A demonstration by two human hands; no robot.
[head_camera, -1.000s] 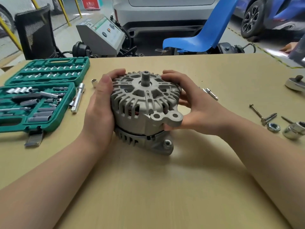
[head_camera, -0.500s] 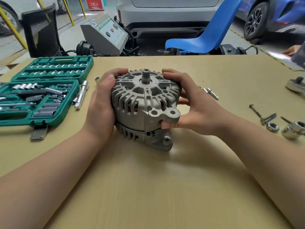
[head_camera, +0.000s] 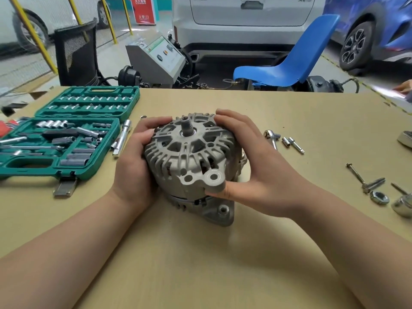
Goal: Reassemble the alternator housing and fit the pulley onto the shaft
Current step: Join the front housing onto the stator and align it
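Note:
A grey cast alternator housing (head_camera: 189,159) stands on the cardboard-covered table (head_camera: 200,264), its bare threaded shaft (head_camera: 186,126) pointing up. The ribbed front half sits on the rear half, whose mounting ear (head_camera: 220,211) shows at the front. My left hand (head_camera: 136,161) grips the housing's left side. My right hand (head_camera: 252,161) grips the right side, thumb under the front half's mounting lug (head_camera: 214,180). A metal part that may be the pulley (head_camera: 403,205) lies blurred at the right edge beside a large nut (head_camera: 379,197).
An open green socket-set case (head_camera: 62,139) fills the table's left side, with an extension bar (head_camera: 122,137) beside it. A ratchet (head_camera: 270,138), small sockets (head_camera: 292,143) and long bolts (head_camera: 365,181) lie to the right. A blue chair (head_camera: 287,61) and cars stand beyond.
The front half has turned a little anticlockwise in my hands, its lug shifting toward the right. Both hands keep their grip on the housing's sides.

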